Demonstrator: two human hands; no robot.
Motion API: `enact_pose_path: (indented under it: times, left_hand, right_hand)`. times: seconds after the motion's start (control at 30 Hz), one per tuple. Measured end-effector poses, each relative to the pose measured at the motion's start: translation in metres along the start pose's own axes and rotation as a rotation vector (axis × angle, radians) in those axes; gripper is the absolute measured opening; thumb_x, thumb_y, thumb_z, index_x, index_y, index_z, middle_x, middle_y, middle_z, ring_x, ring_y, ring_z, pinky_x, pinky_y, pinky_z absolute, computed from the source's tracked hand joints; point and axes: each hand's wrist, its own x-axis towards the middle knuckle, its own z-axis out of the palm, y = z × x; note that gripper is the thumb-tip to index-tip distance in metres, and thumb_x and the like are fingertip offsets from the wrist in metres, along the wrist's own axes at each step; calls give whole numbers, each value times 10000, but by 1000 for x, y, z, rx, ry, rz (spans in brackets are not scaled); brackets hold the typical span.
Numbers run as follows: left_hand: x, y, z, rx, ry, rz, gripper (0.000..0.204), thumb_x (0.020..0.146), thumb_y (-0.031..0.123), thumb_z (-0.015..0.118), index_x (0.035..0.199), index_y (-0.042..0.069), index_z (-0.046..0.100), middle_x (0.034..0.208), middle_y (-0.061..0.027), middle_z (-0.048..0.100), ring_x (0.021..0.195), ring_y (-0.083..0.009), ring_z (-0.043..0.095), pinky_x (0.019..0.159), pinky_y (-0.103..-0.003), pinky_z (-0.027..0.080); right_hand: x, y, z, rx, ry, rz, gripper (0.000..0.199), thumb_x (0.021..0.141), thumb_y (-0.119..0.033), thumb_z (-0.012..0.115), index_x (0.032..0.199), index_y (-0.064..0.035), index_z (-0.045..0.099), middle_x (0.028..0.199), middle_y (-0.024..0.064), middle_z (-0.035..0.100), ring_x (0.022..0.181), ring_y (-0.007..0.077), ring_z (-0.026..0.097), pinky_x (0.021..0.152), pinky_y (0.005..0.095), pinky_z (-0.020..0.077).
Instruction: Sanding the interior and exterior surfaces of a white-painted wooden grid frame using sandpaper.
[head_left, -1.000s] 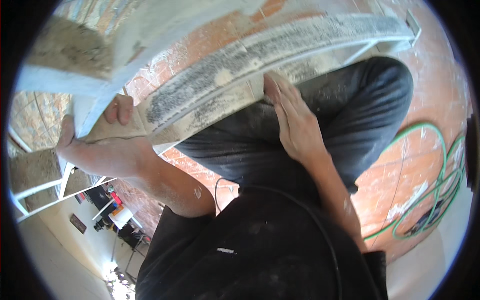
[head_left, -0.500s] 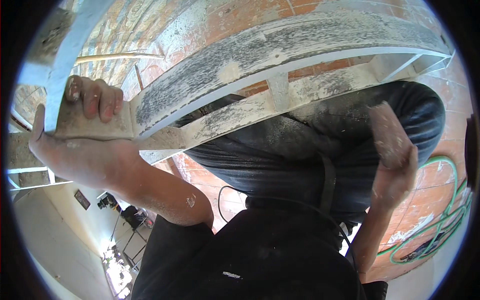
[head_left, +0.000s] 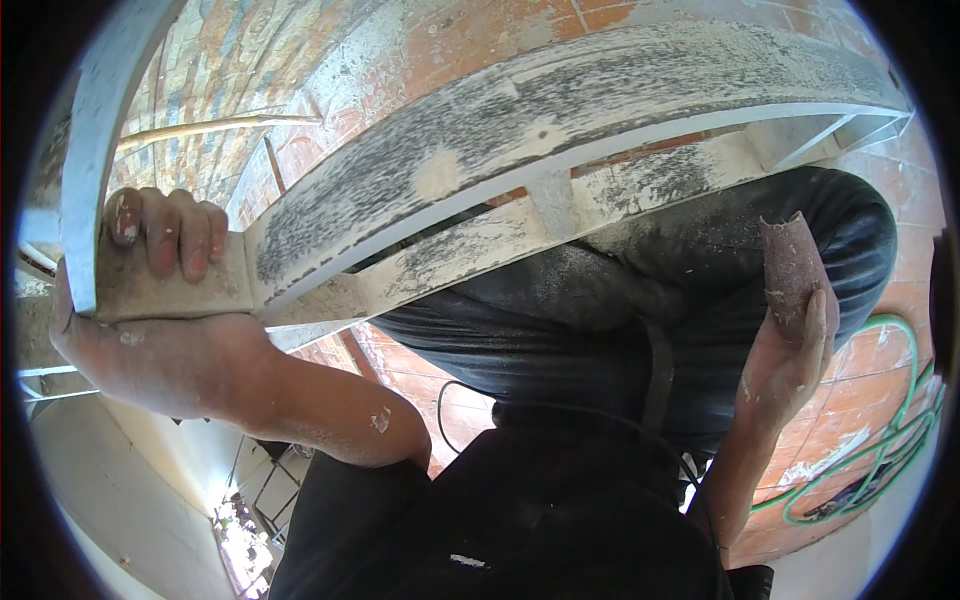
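head view: left hand (head_left: pixel 150 300) clamped round corner of filler-smeared white frame (head_left: pixel 520 150), fingers curled over rail. right hand (head_left: pixel 790 350) off the frame, fingers closed on worn sandpaper piece (head_left: pixel 790 275). advisable: steady grip, even strokes along rail. red tiled floor (head_left: pixel 860 380), green hose (head_left: pixel 880 460) nearby.

No packages, labels, signs or screens visible anywhere around white paint-worn frame (head_left: pixel 520 130); none on brick floor (head_left: pixel 860 390) beneath it either.
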Motion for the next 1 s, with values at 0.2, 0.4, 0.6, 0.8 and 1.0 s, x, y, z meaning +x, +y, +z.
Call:
enact_pose_path:
  times: [0.2, 0.4, 0.6, 0.8, 1.0]
  left_hand:
    - [-3, 3, 3, -7, 7, 10, 367, 833, 389, 391, 758, 32, 434, 611, -55, 360, 496, -137, 320, 479, -275, 259]
    - [-4, -2, 4, -5, 4, 24, 381, 838, 401, 388, 756, 33, 444, 594, -52, 353, 481, -133, 305, 479, -274, 254]
    - [-9, 4, -2, -2, 33, 25, 378, 812, 407, 404, 764, 33, 433, 618, -46, 333, 525, -127, 298, 503, -275, 252]
    - [-13, -1, 15, -66, 207, 38, 333, 806, 359, 440, 729, 35, 449, 635, -65, 384, 525, -144, 320, 495, -286, 258]
    - [-15, -1, 7, -95, 170, 69, 331, 812, 346, 404, 734, 33, 475, 631, -65, 395, 519, -144, 334, 484, -286, 258]
  right_hand:
    - [2, 2, 14, -193, -26, -50, 257, 942, -67, 506, 1137, 94, 550, 1128, 170, 590, 1037, 222, 578, 926, 324, 460]
    - [-7, 17, 61, -800, -375, -337, 295, 925, -26, 497, 1198, 83, 527, 1192, 169, 585, 1123, 240, 558, 975, 338, 427]
    - [-12, 47, 90, -1143, -800, -741, 332, 868, -30, 565, 1196, 21, 553, 1193, 176, 585, 1149, 321, 538, 1009, 410, 401]
    - [3, 50, 90, -1071, -902, -762, 373, 880, -67, 533, 1252, -39, 520, 1217, 189, 557, 1147, 341, 522, 1014, 436, 395]
    - [-27, 51, 63, -1142, -823, -836, 377, 905, -84, 486, 1278, -30, 498, 1144, 198, 588, 1121, 359, 525, 1031, 455, 369]
